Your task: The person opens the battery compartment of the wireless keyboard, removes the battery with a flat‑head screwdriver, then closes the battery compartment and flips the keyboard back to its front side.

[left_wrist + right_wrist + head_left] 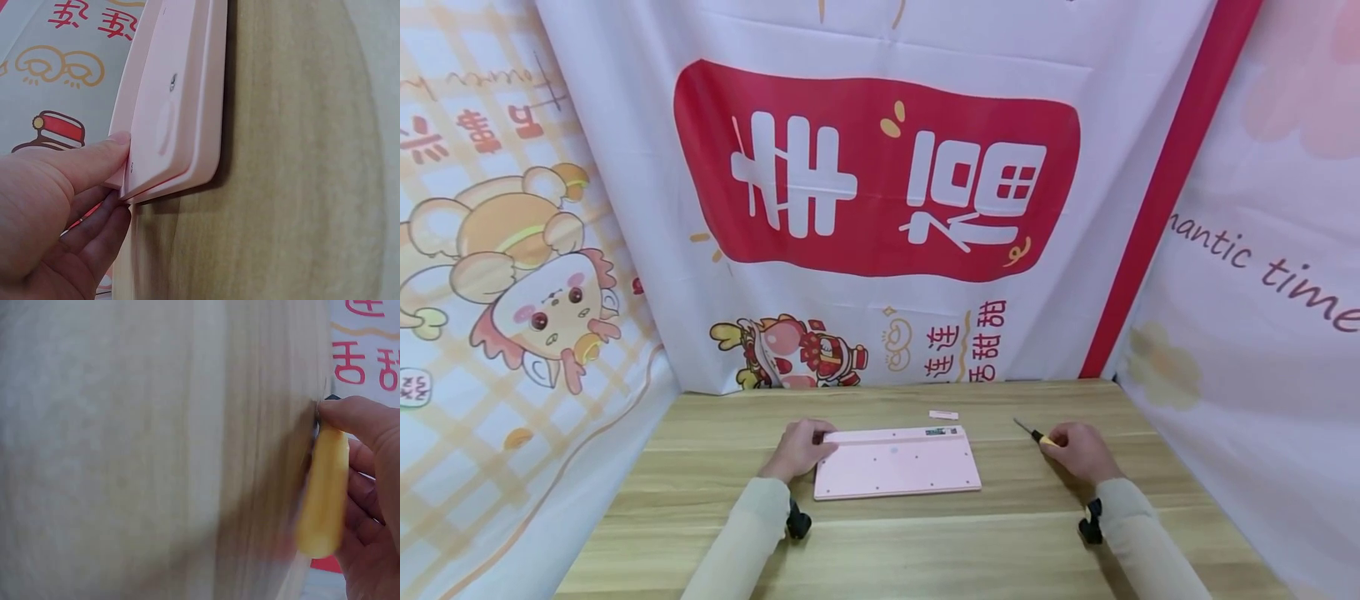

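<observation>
A pink keyboard lies face down on the wooden table, with screws dotted over its underside. Near its far right corner a small opening shows a green circuit board. My left hand grips the keyboard's far left corner, thumb on the upper face and fingers at the edge and beneath, as the left wrist view shows. Off to the right, apart from the keyboard, my right hand holds a screwdriver by its yellow handle. Its metal shaft points away and to the left in the head view.
Behind the keyboard lies a small pink cover piece. The wooden table ends at a hanging white cloth with red print. Printed cloths also hang along the left and right sides.
</observation>
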